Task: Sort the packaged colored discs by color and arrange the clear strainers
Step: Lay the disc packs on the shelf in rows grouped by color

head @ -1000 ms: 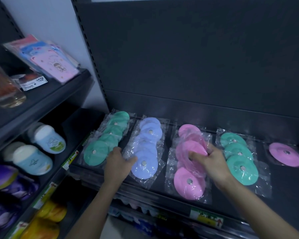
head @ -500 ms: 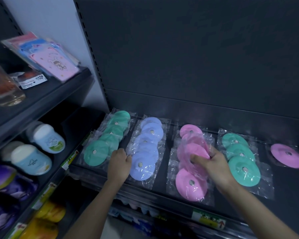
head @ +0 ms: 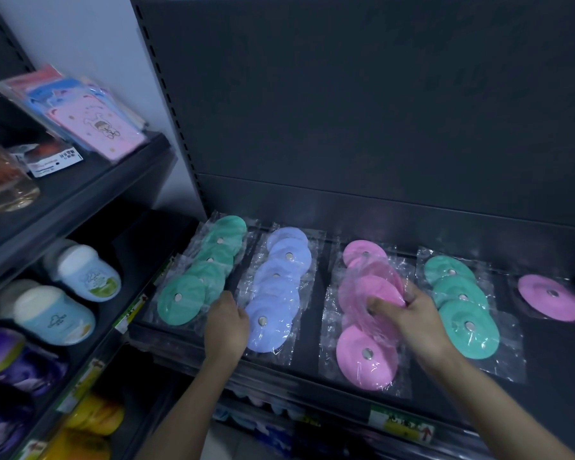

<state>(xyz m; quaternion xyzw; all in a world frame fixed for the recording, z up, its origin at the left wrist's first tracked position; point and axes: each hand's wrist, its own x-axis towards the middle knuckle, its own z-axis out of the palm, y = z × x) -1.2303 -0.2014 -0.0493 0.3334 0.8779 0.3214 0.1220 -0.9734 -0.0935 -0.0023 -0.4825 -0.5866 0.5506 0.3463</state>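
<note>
Your right hand (head: pixel 409 318) pinches a pink packaged disc (head: pixel 374 290), tilted up off the pink row (head: pixel 365 355) on the shelf (head: pixel 312 376). Your left hand (head: pixel 224 327) is curled at the edge of the blue row (head: pixel 274 293), beside the left teal row (head: pixel 196 277); whether it actually grips a wrapper, you cannot tell. A second teal row (head: pixel 462 307) and a lone pink disc (head: pixel 550 297) lie further right, so the sorting looks unfinished. The film is slick: the raised disc could slip and scatter the overlapped stack below, and your left knuckles could nudge the front blue disc off the shelf lip. No clear strainers are visible.
</note>
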